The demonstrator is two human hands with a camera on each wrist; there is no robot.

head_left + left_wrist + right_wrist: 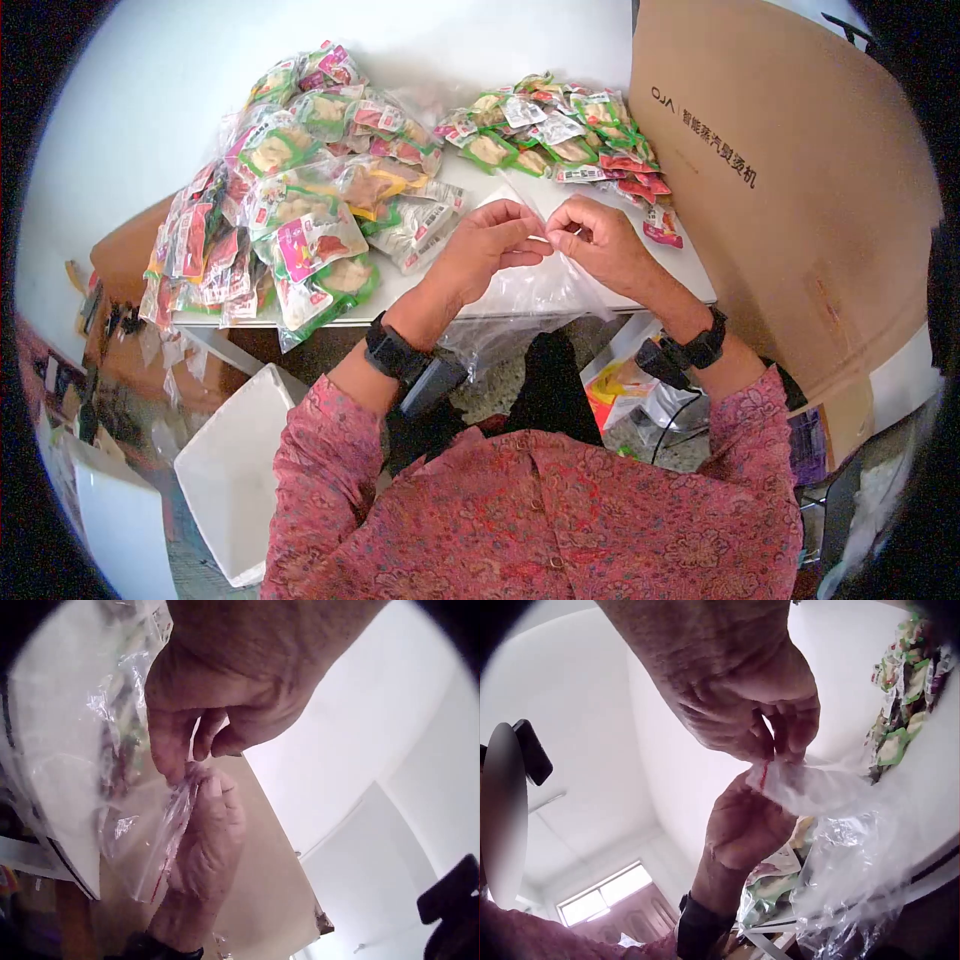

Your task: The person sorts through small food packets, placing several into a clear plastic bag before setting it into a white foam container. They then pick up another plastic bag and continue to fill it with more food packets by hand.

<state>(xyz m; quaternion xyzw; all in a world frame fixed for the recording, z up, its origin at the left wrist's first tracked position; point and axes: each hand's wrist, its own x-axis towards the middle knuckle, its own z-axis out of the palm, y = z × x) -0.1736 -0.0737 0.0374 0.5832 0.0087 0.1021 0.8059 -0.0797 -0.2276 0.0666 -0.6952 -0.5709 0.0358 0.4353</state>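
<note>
A clear plastic bag [540, 295] hangs from both hands over the front edge of the white table. My left hand [490, 250] pinches its top edge between thumb and fingers. Right beside it, my right hand [605, 245] pinches the same edge, the fingertips of both hands nearly meeting. A red line [764, 774] runs along the bag's mouth in the right wrist view. In the left wrist view the loose film of the bag [142, 840] drapes down beside the right hand [206, 847].
A large heap of sealed food packets [300, 220] covers the table's left side. A smaller packet pile [560, 130] lies at the back right. Along the right stands a tall cardboard box [780, 180]. A white bin [235, 470] stands at the lower left.
</note>
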